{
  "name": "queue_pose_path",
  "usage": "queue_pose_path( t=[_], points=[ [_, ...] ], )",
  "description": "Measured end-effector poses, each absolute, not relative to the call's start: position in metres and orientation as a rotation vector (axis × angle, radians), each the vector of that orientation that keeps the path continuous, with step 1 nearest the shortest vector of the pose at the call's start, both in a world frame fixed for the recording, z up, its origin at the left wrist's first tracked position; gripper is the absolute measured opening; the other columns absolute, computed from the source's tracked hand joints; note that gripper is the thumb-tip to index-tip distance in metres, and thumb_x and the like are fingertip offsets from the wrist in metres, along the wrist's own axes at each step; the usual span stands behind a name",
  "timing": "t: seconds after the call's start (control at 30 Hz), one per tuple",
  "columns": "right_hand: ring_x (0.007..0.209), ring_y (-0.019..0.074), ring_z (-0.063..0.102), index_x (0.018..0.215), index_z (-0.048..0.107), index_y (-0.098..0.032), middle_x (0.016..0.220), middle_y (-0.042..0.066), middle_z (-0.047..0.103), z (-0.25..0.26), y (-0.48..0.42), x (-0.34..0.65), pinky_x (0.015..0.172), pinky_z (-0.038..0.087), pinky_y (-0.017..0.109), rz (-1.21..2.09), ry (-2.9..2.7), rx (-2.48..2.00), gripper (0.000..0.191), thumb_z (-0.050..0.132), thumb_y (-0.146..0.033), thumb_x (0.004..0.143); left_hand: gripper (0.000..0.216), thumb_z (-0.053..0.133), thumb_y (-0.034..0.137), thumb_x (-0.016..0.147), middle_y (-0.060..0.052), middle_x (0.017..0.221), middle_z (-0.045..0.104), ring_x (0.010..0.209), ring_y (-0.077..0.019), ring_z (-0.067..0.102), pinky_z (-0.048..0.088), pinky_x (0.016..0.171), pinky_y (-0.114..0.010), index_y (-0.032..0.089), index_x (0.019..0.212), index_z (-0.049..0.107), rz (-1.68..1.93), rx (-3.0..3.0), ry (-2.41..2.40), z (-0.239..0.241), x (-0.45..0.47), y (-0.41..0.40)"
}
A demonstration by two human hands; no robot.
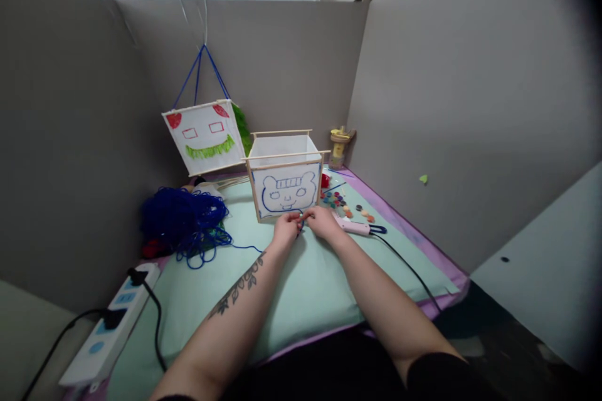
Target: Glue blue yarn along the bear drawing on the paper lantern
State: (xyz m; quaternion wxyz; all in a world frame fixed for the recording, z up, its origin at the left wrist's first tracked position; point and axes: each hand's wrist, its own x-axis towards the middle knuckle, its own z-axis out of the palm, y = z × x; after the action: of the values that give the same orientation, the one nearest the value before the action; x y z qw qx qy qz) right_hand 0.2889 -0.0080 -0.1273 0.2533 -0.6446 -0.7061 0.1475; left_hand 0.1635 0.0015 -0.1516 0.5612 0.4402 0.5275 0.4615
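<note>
Though hands [286, 227] [320, 222] by box-edge [266, 220], leftward room

Pale-green tbl [324, 288] w/ wht. box [286, 194], blue yarn [181, 219] & pink tool [355, 227].

Blue yarn [183, 219] part. hidden by L forearm [244, 310], bit btwn hands [286, 230] [320, 223] too sm.

To your left, a white power strip [110, 338] bearing two black plugs [114, 319]; ahead of you, a hanging box [207, 138] decorated red and green; on your right-hand partition [470, 106], a green sticker [424, 180].
</note>
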Motion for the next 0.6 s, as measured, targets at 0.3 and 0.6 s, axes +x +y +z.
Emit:
queue_pose_path(
  t=[0.3,0.6],
  points=[
    [0.103,0.0222,0.062,0.103,0.075,-0.021,0.110,0.010,0.070,-0.126,-0.012,0.281,0.091,0.044,0.027,0.361,-2.069,-1.842,0.037,0.049,-0.011,0.079,0.029,0.060,0.008,0.074,-0.002,0.061,0.059,0.050,-0.0091,0.049,0.038,0.048,-0.020,0.008,0.102,0.066,1.096,1.093,1.290,-0.148,0.153,0.004],
    [0.103,0.0225,0.061,0.103,0.075,-0.022,0.109,0.009,0.069,-0.130,-0.008,0.287,0.091,0.043,0.029,0.371,-2.040,-1.790,0.034,0.049,-0.015,0.081,0.037,0.055,0.002,0.074,-0.002,0.068,0.063,0.050,-0.0058,0.050,0.041,0.053,-0.019,0.007,0.107,0.069,1.128,1.092,1.172,-0.152,0.164,0.004]
  ],
)
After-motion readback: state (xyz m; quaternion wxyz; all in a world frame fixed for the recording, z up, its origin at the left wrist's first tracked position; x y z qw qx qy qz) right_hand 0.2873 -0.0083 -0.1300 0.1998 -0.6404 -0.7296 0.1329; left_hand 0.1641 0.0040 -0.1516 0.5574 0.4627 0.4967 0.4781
